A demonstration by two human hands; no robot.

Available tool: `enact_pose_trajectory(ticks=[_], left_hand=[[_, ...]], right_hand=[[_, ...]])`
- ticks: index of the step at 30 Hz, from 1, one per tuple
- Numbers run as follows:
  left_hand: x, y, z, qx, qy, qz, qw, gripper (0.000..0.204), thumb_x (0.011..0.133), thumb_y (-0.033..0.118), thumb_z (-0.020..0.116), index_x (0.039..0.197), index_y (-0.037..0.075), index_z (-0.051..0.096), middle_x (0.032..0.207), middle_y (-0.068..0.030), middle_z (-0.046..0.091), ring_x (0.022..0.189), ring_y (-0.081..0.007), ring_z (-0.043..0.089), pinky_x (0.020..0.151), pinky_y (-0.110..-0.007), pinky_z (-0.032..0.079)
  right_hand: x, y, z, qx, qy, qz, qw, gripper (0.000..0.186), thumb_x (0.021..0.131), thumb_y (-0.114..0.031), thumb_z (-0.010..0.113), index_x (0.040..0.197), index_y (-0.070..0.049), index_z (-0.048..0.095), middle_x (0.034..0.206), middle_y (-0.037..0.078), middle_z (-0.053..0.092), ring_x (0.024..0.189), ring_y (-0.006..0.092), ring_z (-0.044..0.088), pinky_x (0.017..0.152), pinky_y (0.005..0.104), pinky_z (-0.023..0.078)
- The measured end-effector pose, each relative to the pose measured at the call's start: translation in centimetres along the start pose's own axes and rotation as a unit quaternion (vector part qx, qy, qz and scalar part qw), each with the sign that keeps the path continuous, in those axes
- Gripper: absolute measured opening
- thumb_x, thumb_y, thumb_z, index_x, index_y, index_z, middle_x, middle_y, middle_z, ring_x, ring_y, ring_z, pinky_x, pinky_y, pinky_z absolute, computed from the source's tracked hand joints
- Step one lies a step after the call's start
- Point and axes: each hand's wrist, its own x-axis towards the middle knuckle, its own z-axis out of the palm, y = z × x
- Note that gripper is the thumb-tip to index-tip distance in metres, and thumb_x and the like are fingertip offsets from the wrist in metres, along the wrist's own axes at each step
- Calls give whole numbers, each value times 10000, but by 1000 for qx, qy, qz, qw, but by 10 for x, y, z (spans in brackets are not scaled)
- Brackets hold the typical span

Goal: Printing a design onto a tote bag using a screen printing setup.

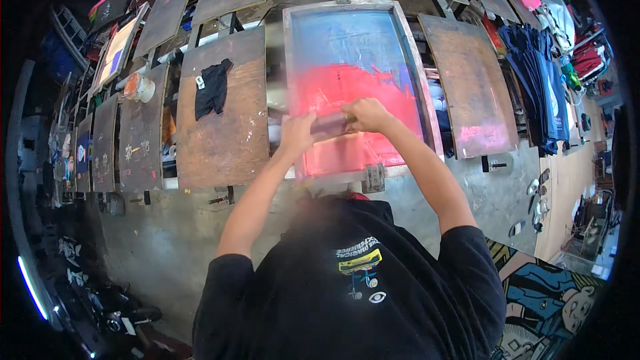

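Note:
Both my hands grip a dark squeegee laid across a screen printing frame. My left hand is closed round its left end, a little blurred. My right hand is closed on the other end, thumb side up. Under the squeegee, bright pink-red ink covers the middle and near part of the mesh. The far part of the mesh is blue. A metal clamp sits at the frame's near edge. Whatever lies beneath the screen is hidden.
Worn printing boards stand in rows around the frame. A small black garment lies on the left board. Further left is a stained bucket. Dark blue garments hang at the right. A motorcycle stands lower left.

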Motion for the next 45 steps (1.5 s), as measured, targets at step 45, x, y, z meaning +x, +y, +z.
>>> enact_pose_trajectory(ticks=[45], left_hand=[[-59,-19,13,-54,-27,119,991,527,763,263,728,1240,104,570,992,-178,660,910,-411,633,797,-488,501]], right_hand=[[-60,-76,51,-29,173,59,983,174,717,-278,718,798,-136,660,794,72,628,828,271,619,718,425,520]])
